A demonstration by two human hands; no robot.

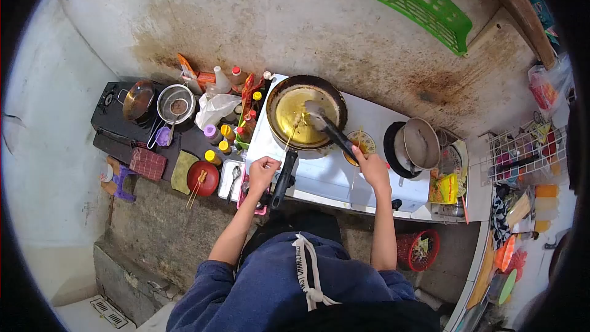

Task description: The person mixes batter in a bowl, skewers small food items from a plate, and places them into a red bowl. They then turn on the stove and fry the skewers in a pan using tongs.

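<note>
A frying pan point(275, 103) with yellowish oil sits on the white stove top, its black handle pointing toward me. My left hand point(263, 171) is closed in a pinch on a thin wooden skewer point(289, 139), whose far end reaches into the pan; the food at its tip is hard to make out. My right hand point(371, 169) grips the black handle of a spatula point(335, 133), with its grey head over the oil beside the skewer's tip. A patterned bowl point(369, 141) of orange-yellow liquid stands right of the pan, partly behind the spatula handle.
On the left, a red plate point(211, 185) carries skewered food, near several sauce bottles point(225, 132). A strainer point(176, 103) rests by the black stove point(114, 120). Right of the bowl are stacked pans point(421, 142) and a yellow packet point(448, 189). A red basket point(437, 249) stands below.
</note>
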